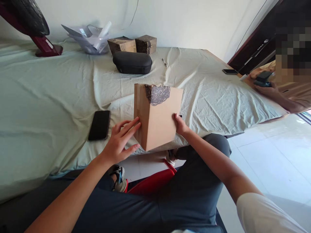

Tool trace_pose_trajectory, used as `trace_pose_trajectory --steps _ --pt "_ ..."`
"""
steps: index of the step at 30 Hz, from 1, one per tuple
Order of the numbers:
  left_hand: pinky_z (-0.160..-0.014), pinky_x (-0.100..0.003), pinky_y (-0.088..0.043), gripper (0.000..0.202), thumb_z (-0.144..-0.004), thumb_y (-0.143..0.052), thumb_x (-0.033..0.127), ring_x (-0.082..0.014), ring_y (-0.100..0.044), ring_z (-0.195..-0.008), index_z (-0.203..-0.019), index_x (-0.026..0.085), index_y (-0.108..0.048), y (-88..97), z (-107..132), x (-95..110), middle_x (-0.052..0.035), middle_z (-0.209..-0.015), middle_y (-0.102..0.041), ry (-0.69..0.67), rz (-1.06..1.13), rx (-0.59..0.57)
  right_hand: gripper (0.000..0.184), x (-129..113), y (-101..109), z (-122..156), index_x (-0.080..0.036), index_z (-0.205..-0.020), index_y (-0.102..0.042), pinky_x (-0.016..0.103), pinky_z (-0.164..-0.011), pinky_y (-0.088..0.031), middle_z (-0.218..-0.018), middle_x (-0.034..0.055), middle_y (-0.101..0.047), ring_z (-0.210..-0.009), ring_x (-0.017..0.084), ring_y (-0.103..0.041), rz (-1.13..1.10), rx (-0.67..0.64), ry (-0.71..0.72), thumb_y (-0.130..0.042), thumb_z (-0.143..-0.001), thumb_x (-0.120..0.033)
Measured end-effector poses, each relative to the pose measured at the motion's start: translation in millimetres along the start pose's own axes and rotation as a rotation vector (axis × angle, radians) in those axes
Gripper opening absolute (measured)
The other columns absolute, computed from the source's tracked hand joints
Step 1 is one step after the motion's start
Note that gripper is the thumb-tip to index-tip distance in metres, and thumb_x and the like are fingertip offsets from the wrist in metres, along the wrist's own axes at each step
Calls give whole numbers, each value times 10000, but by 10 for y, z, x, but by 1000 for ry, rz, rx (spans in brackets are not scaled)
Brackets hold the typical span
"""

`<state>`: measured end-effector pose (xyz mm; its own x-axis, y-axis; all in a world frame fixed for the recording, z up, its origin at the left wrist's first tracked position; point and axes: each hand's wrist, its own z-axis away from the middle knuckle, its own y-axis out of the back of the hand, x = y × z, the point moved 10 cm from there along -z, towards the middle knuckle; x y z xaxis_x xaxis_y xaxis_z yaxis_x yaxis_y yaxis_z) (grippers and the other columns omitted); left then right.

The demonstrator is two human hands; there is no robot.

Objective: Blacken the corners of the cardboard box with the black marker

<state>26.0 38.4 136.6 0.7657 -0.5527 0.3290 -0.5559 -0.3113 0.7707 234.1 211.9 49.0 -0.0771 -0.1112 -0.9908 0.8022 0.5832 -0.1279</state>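
A brown cardboard box (161,118) is tilted up at the front edge of the cloth-covered table. A patch of dark scribble covers part of its top corner. My right hand (180,124) grips its right edge, thumb on the face and the other fingers hidden behind. A small black tip (180,116) shows beside that hand; what it belongs to is hidden. Fingers of my left hand (121,140) are stretched out and spread, with the fingertips against the taped left side of the box. Left of the box lies a black smartphone (99,125).
A black zip case (132,62) lies behind the box. Two scribbled cardboard boxes (146,44), a clear plastic basket (91,43) and a dark red fan (46,45) stand along the wall. A pen (164,62) lies nearby. Another person's hands (267,84) hold a dark device at right, near another phone (230,71).
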Motion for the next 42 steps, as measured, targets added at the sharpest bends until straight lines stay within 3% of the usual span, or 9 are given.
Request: trace_pose_trajectory --steps 3,6,12,17,21,29,33,38,42 --pt "-1268 -562 -430 841 -1096 -628 420 -381 -526 -1501 -1826 328 -220 -35 -3 -96 -135 -1757 -516 91 15 6 1025 -178 30 26 -266 -1499 -654 599 -1349 -449 -1525 130 -728 -1581 405 -567 77 43 133 -785 -725 -925" --pt "-1258 -570 -471 841 -1083 -656 435 -378 -545 -1495 -1809 308 -250 -74 5 -163 -152 -1706 -550 154 32 28 1112 -312 -10 58 -243 -1584 -582 629 -1374 -391 -1540 160 -704 -1609 421 -520 205 -2 220 -900 -699 -837" --pt "-1250 -596 -509 810 -1011 -760 506 -397 -568 -1501 -1713 260 -439 -90 36 -322 -186 -1593 -605 274 57 76 1189 -366 -107 102 -242 -1627 -521 645 -1349 -409 -1605 194 -633 -1580 447 -538 301 -90 302 -937 -673 -816" --pt "-1316 -649 -427 1049 -911 -833 671 -447 -464 -1616 -1758 267 -364 -175 96 -469 -221 -1676 -522 351 170 50 1085 -230 -192 135 -227 -1582 -557 630 -1327 -450 -1637 201 -608 -1561 437 -560 231 -113 223 -915 -728 -793" --pt "-1337 -672 -372 1243 -817 -893 734 -473 -449 -1621 -1789 275 -268 -231 122 -513 -237 -1725 -449 360 299 42 1047 -142 -249 147 -238 -1522 -600 614 -1306 -480 -1559 178 -679 -1507 422 -606 149 -133 150 -921 -706 -810" --pt "-1236 -625 -497 1238 -802 -906 727 -418 -573 -1441 -1773 282 -279 -130 93 -470 -213 -1627 -448 354 278 113 977 -135 -308 138 -234 -1501 -621 604 -1305 -472 -1558 178 -678 -1499 419 -610 137 -189 130 -895 -754 -801" --pt "-1176 -596 -550 1219 -835 -884 715 -414 -558 -1447 -1786 308 -239 -130 95 -514 -208 -1646 -420 357 339 127 971 -204 -366 147 -232 -1530 -607 580 -1323 -460 -1585 176 -656 -1526 401 -590 127 -205 142 -883 -786 -792" --pt "-1193 -605 -540 1282 -802 -798 881 -446 -501 -1513 -1806 324 -229 -151 132 -602 -208 -1643 -401 409 461 115 972 -265 -445 154 -264 -1574 -582 563 -1282 -515 -1600 155 -657 -1516 383 -607 80 -237 125 -872 -806 -783" --pt "-1253 -617 -487 1346 -800 -688 973 -453 -446 -1586 -1840 341 -112 -225 165 -599 -216 -1721 -352 455 611 53 943 -160 -356 135 -278 -1540 -628 557 -1259 -539 -1591 141 -671 -1549 389 -585 45 -200 121 -837 -808 -835"
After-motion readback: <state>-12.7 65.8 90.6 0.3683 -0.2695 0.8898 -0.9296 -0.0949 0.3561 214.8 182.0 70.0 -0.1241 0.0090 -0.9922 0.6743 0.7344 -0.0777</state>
